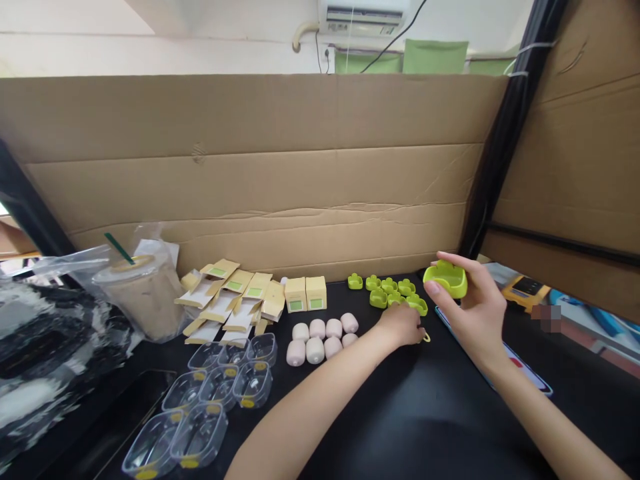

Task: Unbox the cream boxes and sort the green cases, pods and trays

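My right hand [475,307] is raised at the right, its thumb and fingers closed on a green flower-edged cup [447,279]. Lower and further left, my left hand [401,325] reaches down to the table beside several similar green cups [389,286]. Its fingertips are mostly hidden, and a small yellow loop [427,337] shows by them. What it grips, if anything, cannot be made out. Just left of my left forearm lie several pale pink and cream rounded pieces [315,350] in two rows.
Clear plastic cups [200,437] stand at the front left, with flat yellow cartons [240,300] behind them. Two upright yellow boxes [316,293] are mid-table. A bagged drink [145,293] is at the left. A flat panel [530,373] lies under my right forearm. Cardboard [260,187] walls the back.
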Action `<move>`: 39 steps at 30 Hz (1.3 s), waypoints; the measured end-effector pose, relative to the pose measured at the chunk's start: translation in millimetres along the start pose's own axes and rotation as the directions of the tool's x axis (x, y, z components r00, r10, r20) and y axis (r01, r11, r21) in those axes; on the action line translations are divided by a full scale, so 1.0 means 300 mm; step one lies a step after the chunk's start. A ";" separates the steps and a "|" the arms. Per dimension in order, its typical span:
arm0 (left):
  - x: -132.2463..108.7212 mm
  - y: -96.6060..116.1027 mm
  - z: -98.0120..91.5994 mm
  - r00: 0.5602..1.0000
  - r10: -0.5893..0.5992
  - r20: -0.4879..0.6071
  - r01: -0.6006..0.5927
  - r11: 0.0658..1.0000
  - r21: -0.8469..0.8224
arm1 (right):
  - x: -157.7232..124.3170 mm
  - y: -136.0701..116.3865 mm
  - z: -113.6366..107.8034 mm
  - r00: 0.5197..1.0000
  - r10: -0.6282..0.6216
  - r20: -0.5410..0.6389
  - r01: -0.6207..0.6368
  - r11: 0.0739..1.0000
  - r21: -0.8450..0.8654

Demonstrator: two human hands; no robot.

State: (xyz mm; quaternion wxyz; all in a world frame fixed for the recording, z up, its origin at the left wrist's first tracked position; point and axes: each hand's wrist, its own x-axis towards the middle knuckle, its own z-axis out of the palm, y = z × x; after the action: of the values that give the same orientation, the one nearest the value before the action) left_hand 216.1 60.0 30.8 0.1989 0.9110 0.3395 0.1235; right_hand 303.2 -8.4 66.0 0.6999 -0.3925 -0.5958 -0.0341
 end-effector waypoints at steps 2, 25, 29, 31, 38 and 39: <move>-0.036 0.009 -0.005 0.999 -0.006 -0.035 0.006 1.000 0.020 | 0.000 0.018 0.003 0.999 0.032 0.030 -0.031 0.999 -0.009; -0.546 -0.053 0.102 0.828 0.551 -0.098 -0.436 0.744 0.507 | -0.052 0.290 0.377 0.624 0.105 0.775 0.389 0.818 -0.424; -0.539 -0.074 0.133 0.877 0.463 -0.129 -0.395 0.847 0.355 | -0.065 0.325 0.355 0.632 0.127 0.765 0.395 0.797 -0.458; -0.543 -0.095 0.146 0.872 0.457 -0.173 -0.400 0.871 0.286 | -0.072 0.336 0.344 0.644 0.124 0.755 0.392 0.793 -0.465; -0.583 -0.068 0.112 0.878 0.398 -0.266 -0.379 0.917 0.122 | -0.038 0.272 0.388 0.668 0.038 0.744 0.366 0.853 -0.372; -0.584 -0.061 0.106 0.878 0.387 -0.283 -0.371 0.922 0.109 | -0.027 0.255 0.415 0.648 0.015 0.761 0.367 0.870 -0.329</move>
State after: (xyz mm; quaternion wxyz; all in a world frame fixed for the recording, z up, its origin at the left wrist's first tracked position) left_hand 87.8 -53.3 -21.5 0.0939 0.9353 0.1838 0.2875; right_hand 239.7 114.4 17.9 0.2760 -0.4623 -0.8389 -0.0798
